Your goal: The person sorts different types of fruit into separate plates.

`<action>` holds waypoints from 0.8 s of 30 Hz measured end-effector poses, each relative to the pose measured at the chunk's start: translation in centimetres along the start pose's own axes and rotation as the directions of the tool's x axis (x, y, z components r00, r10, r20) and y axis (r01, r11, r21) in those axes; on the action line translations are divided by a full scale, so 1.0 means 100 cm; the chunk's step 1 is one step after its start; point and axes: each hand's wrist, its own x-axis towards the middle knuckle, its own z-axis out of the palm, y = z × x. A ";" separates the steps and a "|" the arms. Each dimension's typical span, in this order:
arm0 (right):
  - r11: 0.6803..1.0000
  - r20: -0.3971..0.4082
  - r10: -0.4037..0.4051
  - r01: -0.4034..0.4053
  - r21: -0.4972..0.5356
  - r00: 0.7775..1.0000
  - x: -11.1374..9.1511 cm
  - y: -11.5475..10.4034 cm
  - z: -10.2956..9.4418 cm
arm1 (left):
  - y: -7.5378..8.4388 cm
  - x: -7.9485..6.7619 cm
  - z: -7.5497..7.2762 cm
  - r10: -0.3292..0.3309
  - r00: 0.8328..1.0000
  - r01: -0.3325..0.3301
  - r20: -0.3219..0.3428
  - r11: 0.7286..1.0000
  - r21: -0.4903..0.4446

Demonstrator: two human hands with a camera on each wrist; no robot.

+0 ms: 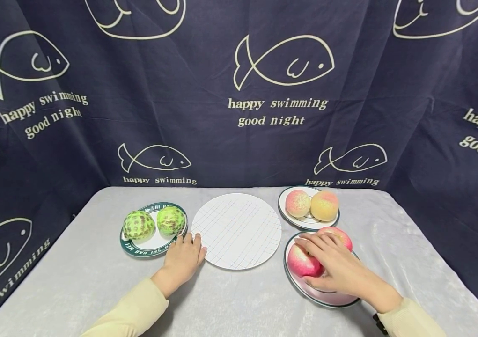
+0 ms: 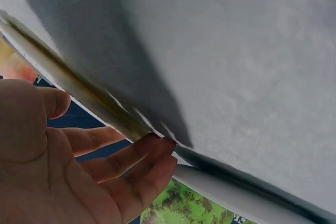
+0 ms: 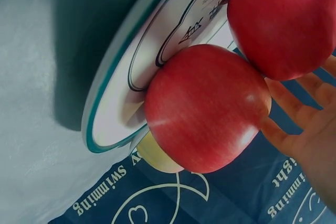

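Observation:
My right hand (image 1: 340, 269) curves over the left of two red apples (image 1: 302, 261), fingers over its top and thumb at its near side. The other apple (image 1: 339, 235) sits behind that hand on the same green-rimmed plate (image 1: 331, 299). In the right wrist view, the fingers reach round behind the gripped apple (image 3: 283, 22); the other apple (image 3: 207, 108) is beside it. My left hand (image 1: 185, 258) rests at the left edge of a round white board (image 1: 239, 231), fingers extended and loosely bent. In the left wrist view, the fingertips (image 2: 163, 148) are by the rim.
Two green custard apples (image 1: 139, 224) lie on a dark green-rimmed plate (image 1: 137, 251) left of the board. Two peaches (image 1: 324, 206) sit on a plate (image 1: 306, 225) at the back right. A dark fish-print curtain (image 1: 243, 159) encloses the grey cloth-covered table (image 1: 230, 304).

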 end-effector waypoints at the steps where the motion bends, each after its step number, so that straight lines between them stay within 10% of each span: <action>1: 1.000 0.007 0.005 -0.005 0.003 1.000 0.000 0.000 -0.001 | 0.000 0.000 -0.001 0.002 1.000 -0.002 0.007 1.000 -0.007; 15: 0.997 -0.043 0.079 -0.078 0.015 0.996 -0.007 0.018 -0.021 | -0.008 -0.009 -0.007 0.011 0.995 -0.019 -0.102 0.997 -0.074; 24: 0.968 -0.044 0.252 -0.252 -0.004 0.967 -0.024 0.041 -0.039 | -0.026 -0.017 -0.023 0.036 0.959 -0.070 -0.279 0.991 -0.113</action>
